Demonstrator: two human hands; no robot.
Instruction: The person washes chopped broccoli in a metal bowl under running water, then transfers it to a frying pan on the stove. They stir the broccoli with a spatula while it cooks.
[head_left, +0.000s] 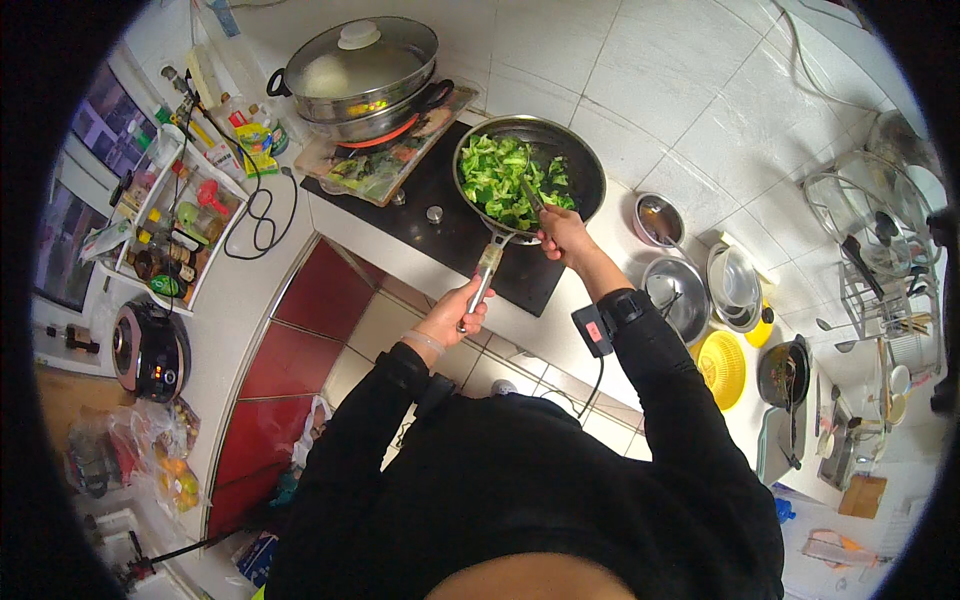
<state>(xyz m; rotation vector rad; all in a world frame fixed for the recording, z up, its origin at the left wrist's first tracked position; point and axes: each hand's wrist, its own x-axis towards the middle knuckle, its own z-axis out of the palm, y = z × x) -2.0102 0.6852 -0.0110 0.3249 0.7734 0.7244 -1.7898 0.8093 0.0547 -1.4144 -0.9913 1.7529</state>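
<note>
My left hand (455, 311) is closed around the metal handle (486, 279) of a dark frying pan (587, 176), which sits on a black glass cooktop (420, 234). Chopped leafy greens (491, 171) lie in the pan, mostly on its left side. In my right hand (564, 236) is the handle of a slim cooking utensil (531, 193), slanting down into the greens at the pan's near side. The utensil's far end is hidden among the leaves, so its exact kind is unclear.
Left of the pan, a lidded steamer pot (352, 82) stands on a raised patterned board (405, 169). Metal bowls (675, 289) and a yellow colander (722, 369) line the right counter. A condiment rack (180, 225), a looped black cable (259, 225) and a rice cooker (154, 352) occupy the left counter.
</note>
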